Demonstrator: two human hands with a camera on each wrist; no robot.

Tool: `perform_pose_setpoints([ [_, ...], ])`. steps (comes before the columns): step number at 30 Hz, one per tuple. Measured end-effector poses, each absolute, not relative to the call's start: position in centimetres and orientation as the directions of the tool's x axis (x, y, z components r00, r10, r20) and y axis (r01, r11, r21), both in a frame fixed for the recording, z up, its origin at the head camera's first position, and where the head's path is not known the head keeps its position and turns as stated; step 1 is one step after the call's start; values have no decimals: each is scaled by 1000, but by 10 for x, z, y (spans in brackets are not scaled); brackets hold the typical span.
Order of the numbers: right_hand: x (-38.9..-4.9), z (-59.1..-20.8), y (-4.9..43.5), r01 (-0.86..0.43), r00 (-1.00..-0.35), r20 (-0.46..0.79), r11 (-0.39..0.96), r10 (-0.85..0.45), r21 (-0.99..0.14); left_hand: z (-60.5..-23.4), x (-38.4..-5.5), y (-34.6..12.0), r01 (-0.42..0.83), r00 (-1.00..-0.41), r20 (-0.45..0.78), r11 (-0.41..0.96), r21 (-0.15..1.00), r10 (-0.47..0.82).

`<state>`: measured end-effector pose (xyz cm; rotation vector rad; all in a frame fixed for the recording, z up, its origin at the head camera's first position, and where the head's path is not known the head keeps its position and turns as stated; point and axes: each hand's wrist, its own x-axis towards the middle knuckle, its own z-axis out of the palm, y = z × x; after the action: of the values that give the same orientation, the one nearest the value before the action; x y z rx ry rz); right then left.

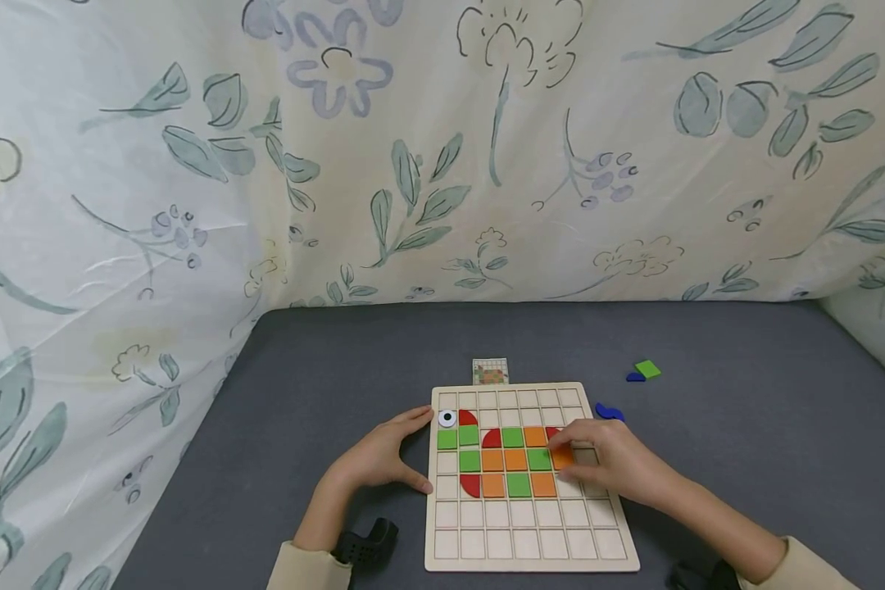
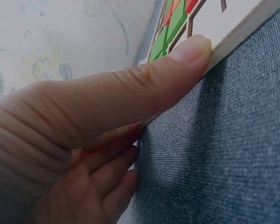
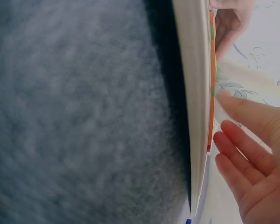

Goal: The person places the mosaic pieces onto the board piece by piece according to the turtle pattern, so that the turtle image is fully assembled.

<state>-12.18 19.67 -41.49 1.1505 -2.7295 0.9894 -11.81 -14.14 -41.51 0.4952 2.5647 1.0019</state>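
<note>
A pale wooden grid board lies on the dark cloth, with green, orange and red tiles in its upper and middle cells. A round white eye piece sits near its top left corner. My left hand rests along the board's left edge, thumb and fingers spread; in the left wrist view the thumb touches the rim. Over the board's right part is my right hand, its fingertips around an orange square tile. The right wrist view shows its thumb and fingers apart, close to the tiles' surface.
Beyond the board's top edge lies a small picture card. A blue wavy piece is beside the upper right edge, partly behind the right hand. Farther back are a green tile and a small dark blue piece. A floral curtain borders the table.
</note>
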Motion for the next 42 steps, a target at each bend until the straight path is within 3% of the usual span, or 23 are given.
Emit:
perform_pose_setpoints([
  [7, -127, -406, 202, -646, -725, 291, 471, -624, -600, -413, -119, -142, 188, -882, -191, 692, 697, 431],
  [27, -180, -400, 297, -338, -940, 194, 706, -280, -623, -411, -118, -142, 191, -878, -187, 682, 706, 440],
  [42, -209, -408, 330, -341, -939, 179, 737, -293, -584, -412, -120, -142, 201, -867, -190, 674, 711, 460],
])
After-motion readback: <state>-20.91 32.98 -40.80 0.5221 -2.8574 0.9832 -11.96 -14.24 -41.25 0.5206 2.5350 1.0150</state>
